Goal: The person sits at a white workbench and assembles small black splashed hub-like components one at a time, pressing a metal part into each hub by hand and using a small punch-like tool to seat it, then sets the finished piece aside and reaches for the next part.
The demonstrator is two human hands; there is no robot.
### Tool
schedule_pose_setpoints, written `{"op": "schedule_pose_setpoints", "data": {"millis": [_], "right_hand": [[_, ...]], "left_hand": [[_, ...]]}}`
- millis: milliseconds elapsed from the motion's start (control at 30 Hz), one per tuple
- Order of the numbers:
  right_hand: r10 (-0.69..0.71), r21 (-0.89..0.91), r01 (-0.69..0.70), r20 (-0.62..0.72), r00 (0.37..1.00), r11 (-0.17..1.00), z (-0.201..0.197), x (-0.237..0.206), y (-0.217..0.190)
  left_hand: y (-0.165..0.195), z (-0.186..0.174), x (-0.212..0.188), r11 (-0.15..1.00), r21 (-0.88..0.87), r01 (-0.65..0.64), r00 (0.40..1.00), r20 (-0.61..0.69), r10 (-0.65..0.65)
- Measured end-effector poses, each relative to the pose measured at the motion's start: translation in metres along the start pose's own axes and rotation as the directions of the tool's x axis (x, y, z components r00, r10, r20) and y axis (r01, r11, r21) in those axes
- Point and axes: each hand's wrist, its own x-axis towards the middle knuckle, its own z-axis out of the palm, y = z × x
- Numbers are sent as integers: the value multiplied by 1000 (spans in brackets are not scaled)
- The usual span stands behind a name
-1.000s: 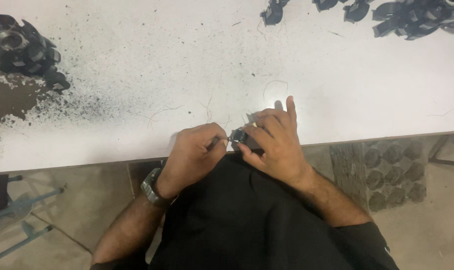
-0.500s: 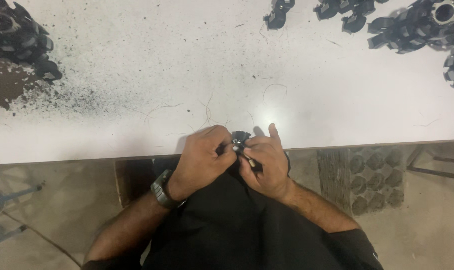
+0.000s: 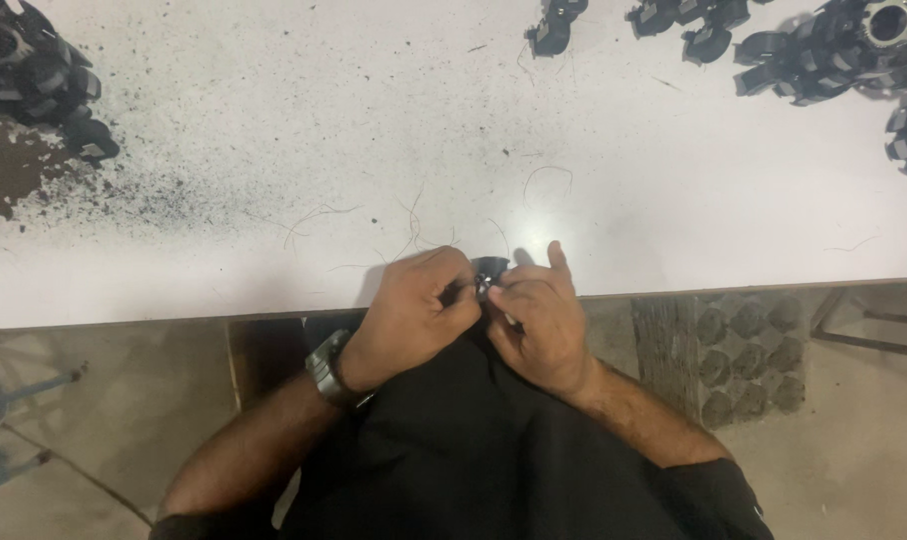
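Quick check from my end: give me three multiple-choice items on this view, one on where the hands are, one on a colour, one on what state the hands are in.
1. Where are the two hands?
A. At the table's near edge
B. By the far right pile
C. Over the dark stain

2. What colour is the table top?
A. Green
B. White
C. Red

3. How is the small black part held?
A. Lying alone on the table
B. Pinched between both hands
C. In one hand only

Answers:
1 A: the left hand and right hand meet at the edge of the table.
2 B: its bare surface is white.
3 B: fingers of both hands close on the small black part.
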Motion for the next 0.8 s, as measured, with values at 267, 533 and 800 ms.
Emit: {"op": "schedule_pose_setpoints", "data": {"millis": [267,533,800], "right_hand": [[222,-155,-271,-277,935,950,-49,17,42],[300,-82,-332,-268,915,940,-52,14,48],[269,-138,-275,-63,961,952,-48,19,45]], "left_hand": [[-16,-3,134,817,562,-132,990,119,79],[-35,29,226,830,556,-41,989,-98,115],[2,-3,68,767,639,-61,995,103,-7]]}}
